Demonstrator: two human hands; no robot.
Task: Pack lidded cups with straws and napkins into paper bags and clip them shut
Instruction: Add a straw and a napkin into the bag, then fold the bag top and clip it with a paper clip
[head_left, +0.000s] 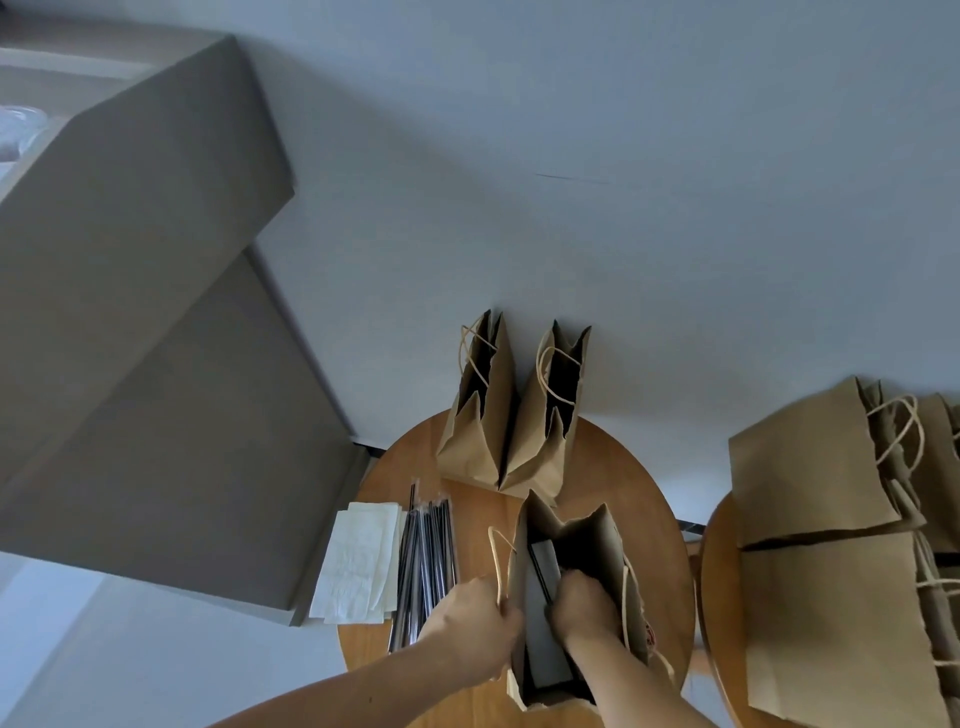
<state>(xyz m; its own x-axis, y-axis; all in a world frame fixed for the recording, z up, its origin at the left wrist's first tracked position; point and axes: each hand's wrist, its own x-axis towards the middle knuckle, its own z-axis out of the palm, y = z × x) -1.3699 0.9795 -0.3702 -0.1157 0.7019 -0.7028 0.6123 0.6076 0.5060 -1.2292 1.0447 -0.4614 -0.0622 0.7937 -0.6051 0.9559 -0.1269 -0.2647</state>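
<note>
Our open bag (608, 540) stands upright at the near middle of the round surface (395, 478), mouth up, its opening running near to far. Our left hand (467, 623) grips the bag's left rim at the cord handle. Our right hand (587, 603) is down inside, fingers curled round a dark straw (540, 577) that points far and slightly left. A grey shape lies in the bag; we cannot tell what it is.

Straws (428, 556) lie just left of the bag, long axis near to far, with napkins (358, 561) at the left edge. Two bags (478, 431) stand at the far edge against the wall. Bare wood shows between them and our bag. Flat bags (831, 597) are stacked on a second surface (719, 597) to the right.
</note>
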